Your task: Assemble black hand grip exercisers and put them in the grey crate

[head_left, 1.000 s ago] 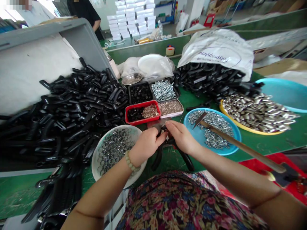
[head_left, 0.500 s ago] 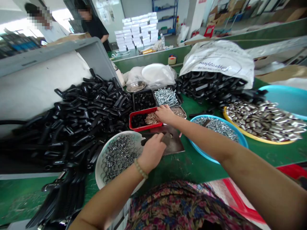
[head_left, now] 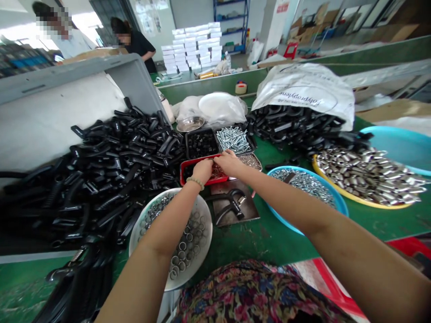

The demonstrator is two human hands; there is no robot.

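Left hand (head_left: 203, 170), right hand (head_left: 230, 162) close together, dipped in red tray (head_left: 183, 171) of coppery bits (head_left: 217, 172), black pieces (head_left: 190, 169). Grip impossible to tell.

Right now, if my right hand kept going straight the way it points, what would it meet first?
Probably the coppery bits in the red tray, since your right hand hangs over them. If it stays level, it would meet the black tray behind. Depth is hard to judge.
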